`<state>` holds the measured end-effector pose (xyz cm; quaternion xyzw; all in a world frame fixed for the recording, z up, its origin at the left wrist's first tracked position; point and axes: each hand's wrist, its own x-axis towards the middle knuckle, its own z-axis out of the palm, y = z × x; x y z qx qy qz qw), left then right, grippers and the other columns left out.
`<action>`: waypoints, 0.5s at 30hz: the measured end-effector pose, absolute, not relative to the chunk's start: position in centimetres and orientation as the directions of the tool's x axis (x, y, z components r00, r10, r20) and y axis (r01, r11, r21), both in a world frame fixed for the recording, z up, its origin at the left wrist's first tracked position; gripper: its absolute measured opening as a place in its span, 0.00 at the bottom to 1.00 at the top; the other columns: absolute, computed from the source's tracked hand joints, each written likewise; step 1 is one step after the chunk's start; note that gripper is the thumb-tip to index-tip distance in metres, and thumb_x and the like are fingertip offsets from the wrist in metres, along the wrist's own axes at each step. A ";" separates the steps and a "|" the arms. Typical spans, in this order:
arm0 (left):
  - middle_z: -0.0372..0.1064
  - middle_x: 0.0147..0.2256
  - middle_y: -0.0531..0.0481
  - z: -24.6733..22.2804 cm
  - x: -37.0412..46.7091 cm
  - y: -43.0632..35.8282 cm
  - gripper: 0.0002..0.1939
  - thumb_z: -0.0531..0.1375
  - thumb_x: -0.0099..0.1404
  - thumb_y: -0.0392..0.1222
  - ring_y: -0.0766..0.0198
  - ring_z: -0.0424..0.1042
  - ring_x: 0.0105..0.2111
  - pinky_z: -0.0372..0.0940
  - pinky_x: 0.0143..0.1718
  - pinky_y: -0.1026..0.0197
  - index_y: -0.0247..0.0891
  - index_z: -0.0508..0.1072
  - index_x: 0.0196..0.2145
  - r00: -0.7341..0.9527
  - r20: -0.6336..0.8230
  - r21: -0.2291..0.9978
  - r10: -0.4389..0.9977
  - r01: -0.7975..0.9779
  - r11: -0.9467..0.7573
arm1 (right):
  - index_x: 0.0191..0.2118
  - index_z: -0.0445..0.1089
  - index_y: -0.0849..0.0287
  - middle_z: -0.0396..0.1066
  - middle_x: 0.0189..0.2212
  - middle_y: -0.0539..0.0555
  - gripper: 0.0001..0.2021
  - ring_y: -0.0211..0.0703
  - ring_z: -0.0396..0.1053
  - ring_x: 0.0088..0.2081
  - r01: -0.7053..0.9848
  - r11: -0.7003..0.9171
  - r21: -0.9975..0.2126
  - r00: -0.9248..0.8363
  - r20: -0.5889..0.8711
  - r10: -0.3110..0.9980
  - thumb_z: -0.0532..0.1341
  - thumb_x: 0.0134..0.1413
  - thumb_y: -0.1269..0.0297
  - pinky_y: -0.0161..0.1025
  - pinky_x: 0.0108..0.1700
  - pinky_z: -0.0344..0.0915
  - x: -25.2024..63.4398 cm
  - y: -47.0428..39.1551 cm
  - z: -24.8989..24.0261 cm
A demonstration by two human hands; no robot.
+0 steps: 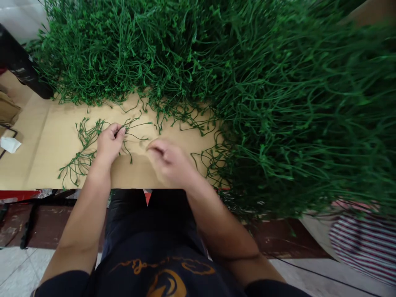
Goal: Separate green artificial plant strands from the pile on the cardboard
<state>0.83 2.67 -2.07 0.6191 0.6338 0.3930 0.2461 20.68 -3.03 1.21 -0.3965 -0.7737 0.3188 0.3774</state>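
My left hand (110, 142) is closed in a pinch on a thin green plastic plant stem (138, 124), whose branches fan out to the right of the fingers. Over the cardboard to its right, my right hand (167, 159) has its fingers curled together, slightly smeared by motion. Whatever those fingers hold, if anything, is hidden. Left of my left hand lie several loose green stems (82, 159) in small bunches on the cardboard sheet (133, 173).
A huge heap of green artificial stems (192, 53) covers the back and right of the table. At the far left stands a black bottle-like cylinder (27, 66), with a white scrap (10, 144) nearer. A striped cloth (365, 247) shows at the lower right.
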 end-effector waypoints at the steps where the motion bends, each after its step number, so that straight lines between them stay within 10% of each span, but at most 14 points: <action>1: 0.55 0.20 0.56 -2.1 0.9 2.5 0.08 0.55 0.58 0.44 0.67 0.55 0.23 0.51 0.28 0.63 0.39 0.64 0.25 -0.095 0.163 0.816 0.982 0.573 -0.080 | 0.33 0.64 0.59 0.66 0.30 0.53 0.06 0.41 0.63 0.35 0.473 0.452 -0.756 -0.243 0.381 0.892 0.52 0.57 0.68 0.40 0.39 0.61 21.9 -2.6 1.6; 6: 0.56 0.21 0.55 -1.7 1.5 2.1 0.09 0.55 0.58 0.45 0.68 0.56 0.24 0.52 0.28 0.63 0.39 0.65 0.26 0.009 0.131 0.862 0.991 0.493 -0.119 | 0.46 0.64 0.58 0.61 0.42 0.61 0.15 0.55 0.59 0.48 0.799 0.284 -0.529 0.116 0.600 0.792 0.55 0.57 0.57 0.56 0.49 0.56 25.0 -2.2 3.1; 15: 0.56 0.21 0.56 -0.9 2.1 1.5 0.07 0.55 0.58 0.43 0.68 0.55 0.23 0.52 0.27 0.64 0.38 0.65 0.25 0.070 0.141 0.883 0.988 0.443 -0.157 | 0.39 0.66 0.61 0.68 0.37 0.60 0.10 0.49 0.61 0.41 0.682 0.442 -0.583 -0.253 0.378 0.890 0.52 0.58 0.61 0.47 0.45 0.59 18.2 -0.3 0.2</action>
